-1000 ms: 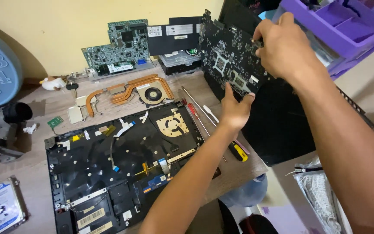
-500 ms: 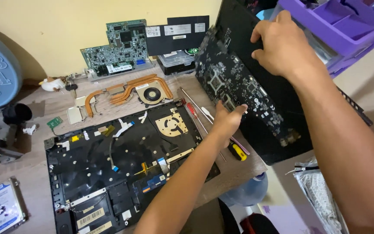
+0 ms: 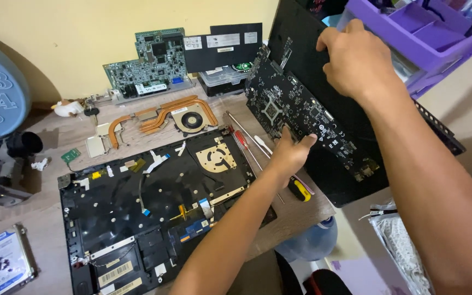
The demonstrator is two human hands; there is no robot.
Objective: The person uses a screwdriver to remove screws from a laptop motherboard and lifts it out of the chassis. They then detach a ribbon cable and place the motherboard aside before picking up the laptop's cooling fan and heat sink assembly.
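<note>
Desk: your worn wooden tabletop [image 3: 55,136] runs under everything
Chassis: the opened black plastic laptop base [image 3: 137,207] lies at 7 o'clock of your hands
Board: the black rectangular circuit board [image 3: 301,117] sits tilted above the desk's right edge, at 1 o'clock of the chassis
Right hand: your right hand [image 3: 356,63] curls closed over the board's top edge
Left hand: your left hand [image 3: 289,154] pinches its lower edge
Cooler: a copper heat pipe with round fan [image 3: 165,117] rests at 9 o'clock of the board

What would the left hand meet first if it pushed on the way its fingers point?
The left hand already touches the lower edge of the black circuit board; beyond that, probably the black laptop cover, though depth is unclear.
</note>
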